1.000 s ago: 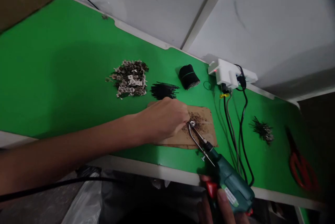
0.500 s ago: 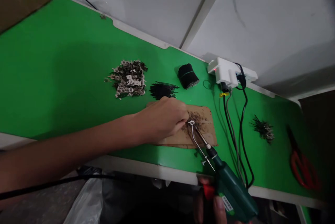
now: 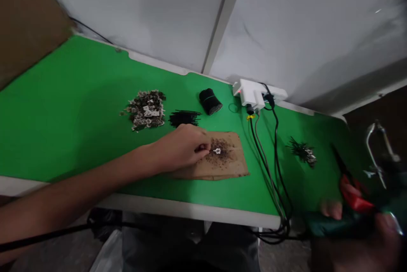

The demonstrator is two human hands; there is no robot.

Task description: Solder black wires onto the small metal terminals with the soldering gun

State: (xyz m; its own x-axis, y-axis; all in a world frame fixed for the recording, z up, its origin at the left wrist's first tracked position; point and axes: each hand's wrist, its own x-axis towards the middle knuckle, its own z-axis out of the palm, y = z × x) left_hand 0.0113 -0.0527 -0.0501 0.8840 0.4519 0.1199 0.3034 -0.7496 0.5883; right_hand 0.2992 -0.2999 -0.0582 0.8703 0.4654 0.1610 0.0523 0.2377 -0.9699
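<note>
My left hand (image 3: 182, 149) rests on a scorched brown cardboard pad (image 3: 233, 166), its fingers pinched on a thin black wire whose small silver terminal (image 3: 217, 151) lies on the pad's dark stained patch. My right hand (image 3: 356, 221) is low at the right, blurred, wrapped round a green soldering gun (image 3: 346, 221) with a red trigger. The gun's metal tip (image 3: 377, 149) points up, well away from the pad.
On the green bench (image 3: 63, 106) lie a heap of small metal terminals (image 3: 144, 110), loose black wires (image 3: 184, 117), a bound black wire bundle (image 3: 210, 101), a white power strip (image 3: 254, 92) with cables, finished pieces (image 3: 302, 151) and red-handled scissors (image 3: 348, 178).
The soldering gun has swung away from the terminal on the pad to the far right, tip now raised. My left hand keeps its pinch. The view has shifted rightward and up.
</note>
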